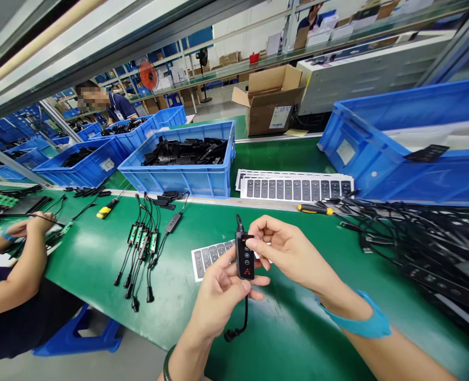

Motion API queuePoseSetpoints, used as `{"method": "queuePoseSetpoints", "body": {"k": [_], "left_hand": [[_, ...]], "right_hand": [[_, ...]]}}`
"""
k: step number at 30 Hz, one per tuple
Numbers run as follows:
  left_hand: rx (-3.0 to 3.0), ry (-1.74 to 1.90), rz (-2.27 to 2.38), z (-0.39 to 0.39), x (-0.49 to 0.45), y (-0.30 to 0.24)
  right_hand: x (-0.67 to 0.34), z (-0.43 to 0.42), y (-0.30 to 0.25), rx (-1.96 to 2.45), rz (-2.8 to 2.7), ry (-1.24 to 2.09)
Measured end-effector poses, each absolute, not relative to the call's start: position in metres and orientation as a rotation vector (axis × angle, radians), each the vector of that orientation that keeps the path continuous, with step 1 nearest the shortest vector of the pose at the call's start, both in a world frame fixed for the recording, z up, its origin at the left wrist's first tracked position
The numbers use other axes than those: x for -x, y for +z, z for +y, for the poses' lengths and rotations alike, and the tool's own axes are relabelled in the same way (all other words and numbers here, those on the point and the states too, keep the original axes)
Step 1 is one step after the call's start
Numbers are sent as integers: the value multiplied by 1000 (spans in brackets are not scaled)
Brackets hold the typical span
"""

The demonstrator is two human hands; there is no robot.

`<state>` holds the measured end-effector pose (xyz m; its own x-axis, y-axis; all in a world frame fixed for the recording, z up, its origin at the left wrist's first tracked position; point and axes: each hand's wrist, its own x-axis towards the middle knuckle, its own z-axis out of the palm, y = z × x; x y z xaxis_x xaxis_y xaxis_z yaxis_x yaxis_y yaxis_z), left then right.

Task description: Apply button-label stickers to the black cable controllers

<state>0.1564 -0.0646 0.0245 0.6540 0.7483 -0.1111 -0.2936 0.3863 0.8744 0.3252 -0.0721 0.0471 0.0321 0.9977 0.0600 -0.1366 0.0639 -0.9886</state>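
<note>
My left hand (222, 291) is closed around the lower part of a black inline controller (247, 264) with several round button symbols and red marks on its face. One cable leaves its top, and another hangs below and ends in a black connector (232, 334). My right hand (290, 251) pinches the controller's upper end, the thumb lying on its face. Under the hands, partly covered, lies a sheet of grey button labels (206, 258). Left of it are several cables with bare green circuit boards (143, 238) and a cable with a closed grey controller (173, 223).
Blue bins (178, 177) of black parts line the back, near stacked label sheets (297, 198) and a carton (274, 100). Yellow-black screwdrivers (107, 209) lie on the green table (171, 323). Tangled black cables (401, 233) lie right. A co-worker's hands (36, 225) handle cables left.
</note>
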Motion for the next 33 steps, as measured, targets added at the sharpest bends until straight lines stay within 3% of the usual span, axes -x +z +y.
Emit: {"method": "queuePoseSetpoints", "body": {"k": [33], "left_hand": [[-1032, 746, 717, -72, -166, 31]], "right_hand": [[-318, -76, 49, 1222, -1131, 1014]]}}
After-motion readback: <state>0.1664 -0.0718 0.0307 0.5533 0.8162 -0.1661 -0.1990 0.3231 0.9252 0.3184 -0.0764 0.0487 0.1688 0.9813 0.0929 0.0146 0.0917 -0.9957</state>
